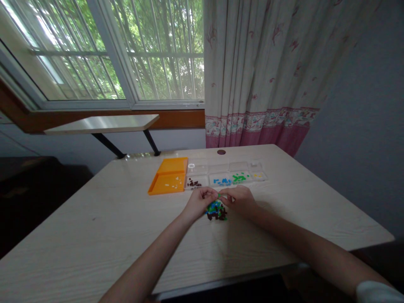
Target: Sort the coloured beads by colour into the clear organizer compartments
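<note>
My left hand (201,200) and my right hand (240,198) meet fingertip to fingertip over the table. Between their pinched fingers shows a small green piece (219,195), too small to make out its exact kind. Just below lies a pile of small blue, green and dark brown pieces (216,211), partly covered by my left hand. Beyond the hands, clear plastic boxes (221,172) with open lids hold loose pieces sorted by colour: dark brown (193,182), blue (222,182), green (240,177) and yellow (257,175).
An orange box (153,185) with its lid open stands left of the clear boxes, with several white pieces (175,182) inside. A raised shelf (107,122) on black legs is at the table's back left. Behind the table (126,227) are a window and a curtain (249,75).
</note>
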A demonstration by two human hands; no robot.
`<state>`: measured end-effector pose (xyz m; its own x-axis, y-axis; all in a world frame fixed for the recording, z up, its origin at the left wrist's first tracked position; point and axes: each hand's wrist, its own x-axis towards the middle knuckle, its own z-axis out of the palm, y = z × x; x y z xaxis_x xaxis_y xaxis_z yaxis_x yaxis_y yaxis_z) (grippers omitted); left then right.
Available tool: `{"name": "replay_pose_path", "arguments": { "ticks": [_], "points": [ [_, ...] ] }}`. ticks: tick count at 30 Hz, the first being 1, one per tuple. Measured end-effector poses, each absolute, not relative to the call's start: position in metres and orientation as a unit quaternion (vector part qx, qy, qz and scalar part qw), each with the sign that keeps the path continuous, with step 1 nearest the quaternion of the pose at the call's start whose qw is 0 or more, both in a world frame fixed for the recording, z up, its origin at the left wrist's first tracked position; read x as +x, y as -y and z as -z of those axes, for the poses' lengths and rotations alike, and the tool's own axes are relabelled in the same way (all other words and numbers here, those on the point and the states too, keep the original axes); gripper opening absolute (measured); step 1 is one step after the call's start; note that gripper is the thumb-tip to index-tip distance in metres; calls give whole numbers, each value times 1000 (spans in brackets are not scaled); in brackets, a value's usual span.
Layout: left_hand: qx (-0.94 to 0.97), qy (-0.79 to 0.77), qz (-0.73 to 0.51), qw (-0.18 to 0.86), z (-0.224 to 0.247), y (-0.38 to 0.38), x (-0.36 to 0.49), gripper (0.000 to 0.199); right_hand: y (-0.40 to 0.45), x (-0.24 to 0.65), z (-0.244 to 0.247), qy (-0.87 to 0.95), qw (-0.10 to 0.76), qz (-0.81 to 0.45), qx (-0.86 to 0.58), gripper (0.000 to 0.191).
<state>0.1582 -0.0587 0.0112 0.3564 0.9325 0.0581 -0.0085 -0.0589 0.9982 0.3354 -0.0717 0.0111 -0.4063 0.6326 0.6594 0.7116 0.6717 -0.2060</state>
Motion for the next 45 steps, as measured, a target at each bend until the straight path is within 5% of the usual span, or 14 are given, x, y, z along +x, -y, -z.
{"name": "replay_pose_path", "arguments": {
  "ticks": [3,7,13,45],
  "points": [
    [646,-402,-404,508,-12,58,155,30,70,336,-12,834,378,64,-398,15],
    [798,-398,-354,282,-16,54,144,23,66,342,-19,806,411,96,-414,17],
    [913,-324,-212,128,-16,51,135,44,62,352,-31,778,438,120,-434,18],
    [902,-399,-156,59,-31,52,123,19,67,364,-42,768,485,113,-403,18]
  ]
}}
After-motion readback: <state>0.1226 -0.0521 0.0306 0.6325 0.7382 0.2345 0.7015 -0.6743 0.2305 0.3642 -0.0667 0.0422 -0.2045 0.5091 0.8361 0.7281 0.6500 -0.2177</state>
